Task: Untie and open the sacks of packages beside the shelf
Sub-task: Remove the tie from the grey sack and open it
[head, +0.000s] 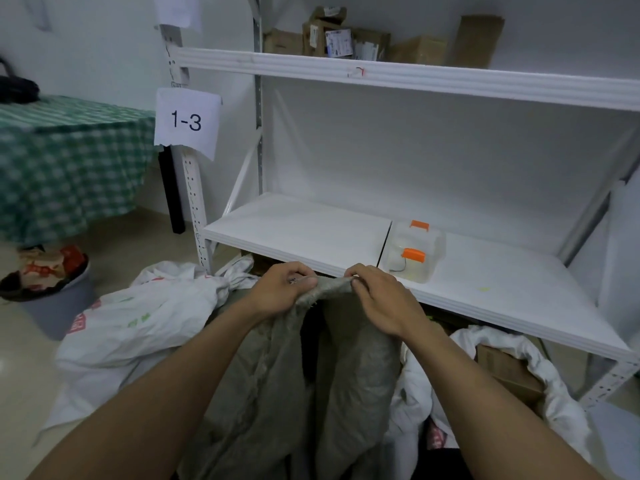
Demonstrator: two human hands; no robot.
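your left hand [280, 289] and right hand [377, 296] each pinched the frayed top hem of the coarse grey woven sack [346, 358], its edge stretched taut between your curled fingers. the sack stood just in front of the white metal shelf [311, 230]. crumpled white woven sacks [145, 317] slumped at the shelf's foot. a clear box with orange clips [415, 252] sat on the shelf's smooth lower board, brown cartons [346, 39] on its upper board, and glossy pale floor [131, 233] lay beside it.

Left hand [281, 289] and right hand [378, 299] both pinch.
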